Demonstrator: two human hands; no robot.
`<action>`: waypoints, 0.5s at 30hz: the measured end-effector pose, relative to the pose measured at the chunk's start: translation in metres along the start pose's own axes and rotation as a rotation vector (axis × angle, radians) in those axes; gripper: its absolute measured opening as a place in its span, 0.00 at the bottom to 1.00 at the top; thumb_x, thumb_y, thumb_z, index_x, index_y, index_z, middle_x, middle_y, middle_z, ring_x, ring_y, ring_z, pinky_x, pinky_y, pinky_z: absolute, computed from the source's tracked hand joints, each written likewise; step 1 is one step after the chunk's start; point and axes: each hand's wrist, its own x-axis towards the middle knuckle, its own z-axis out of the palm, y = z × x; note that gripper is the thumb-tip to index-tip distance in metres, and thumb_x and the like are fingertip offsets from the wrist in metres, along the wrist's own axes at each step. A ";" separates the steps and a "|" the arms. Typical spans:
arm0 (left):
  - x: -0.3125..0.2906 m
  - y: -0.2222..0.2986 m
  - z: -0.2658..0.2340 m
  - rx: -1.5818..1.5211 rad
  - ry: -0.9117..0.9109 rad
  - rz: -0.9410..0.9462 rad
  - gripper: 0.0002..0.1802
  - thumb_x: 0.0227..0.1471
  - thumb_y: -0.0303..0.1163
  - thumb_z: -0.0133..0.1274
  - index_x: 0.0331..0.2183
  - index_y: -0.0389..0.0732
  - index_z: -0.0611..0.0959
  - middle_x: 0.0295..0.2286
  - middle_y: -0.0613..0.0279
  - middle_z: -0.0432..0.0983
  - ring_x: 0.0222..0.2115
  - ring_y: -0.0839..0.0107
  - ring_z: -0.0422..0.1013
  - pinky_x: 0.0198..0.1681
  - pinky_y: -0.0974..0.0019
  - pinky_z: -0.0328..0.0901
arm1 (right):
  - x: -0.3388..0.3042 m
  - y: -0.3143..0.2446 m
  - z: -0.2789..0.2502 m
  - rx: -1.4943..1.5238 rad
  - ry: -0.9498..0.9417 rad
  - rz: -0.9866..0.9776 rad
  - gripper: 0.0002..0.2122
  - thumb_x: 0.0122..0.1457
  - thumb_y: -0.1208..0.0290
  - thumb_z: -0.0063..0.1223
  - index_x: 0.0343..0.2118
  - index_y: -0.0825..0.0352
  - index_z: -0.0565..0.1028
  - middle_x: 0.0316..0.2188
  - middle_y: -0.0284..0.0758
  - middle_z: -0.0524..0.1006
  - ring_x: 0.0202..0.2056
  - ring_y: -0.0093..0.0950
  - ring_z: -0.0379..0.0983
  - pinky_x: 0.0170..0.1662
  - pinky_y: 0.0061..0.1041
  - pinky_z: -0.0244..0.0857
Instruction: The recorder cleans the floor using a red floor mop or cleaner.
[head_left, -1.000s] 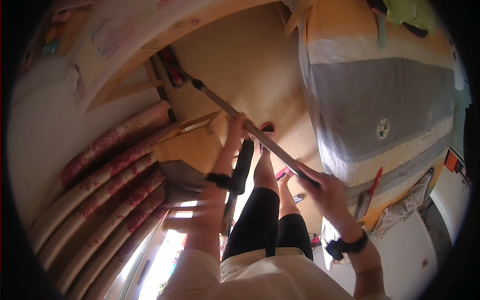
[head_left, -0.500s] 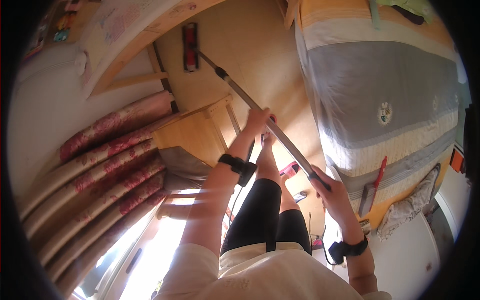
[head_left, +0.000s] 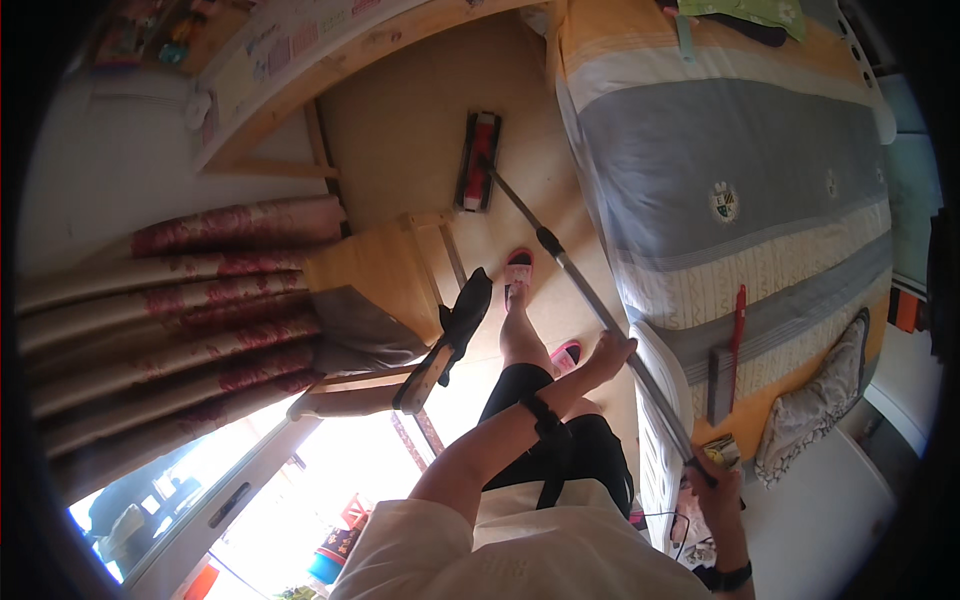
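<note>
A long grey metal mop pole (head_left: 585, 288) with a black collar is held slantwise by both hands, running from the near right toward the far middle of the scene. The bare left hand (head_left: 606, 358), with a black strap worn on its forearm, is closed around the pole's nearer half, while the bare right hand (head_left: 715, 492) is wrapped around the black grip at its near end. At the far end, the flat rectangular red-and-black mop head (head_left: 480, 160) is set on the tan floor (head_left: 400, 120), between the bed and the wooden furniture on the left. Pink-and-black open-toed slippers (head_left: 519, 264) are worn on the person's feet, nearer than the mop head. The right side is filled by a wide bed (head_left: 690, 150) spread with grey, white and orange striped cloth, on which a red-handled grey brush (head_left: 736, 330) is laid, with a grey patterned cushion (head_left: 812, 408) near it. On the left, a light wooden chair (head_left: 365, 268) draped with grey cloth (head_left: 362, 332) is placed beside beige curtains (head_left: 225, 268) patterned with red flowers.
</note>
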 end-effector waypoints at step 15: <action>0.161 0.105 -0.321 -0.191 0.286 -0.075 0.15 0.46 0.40 0.45 0.14 0.45 0.67 0.09 0.68 0.61 0.05 0.78 0.53 0.06 0.73 0.48 | 0.234 -0.242 0.094 0.852 -0.739 -0.076 0.27 0.53 0.72 0.51 0.56 0.60 0.57 0.16 0.26 0.65 0.11 0.13 0.57 0.12 0.14 0.51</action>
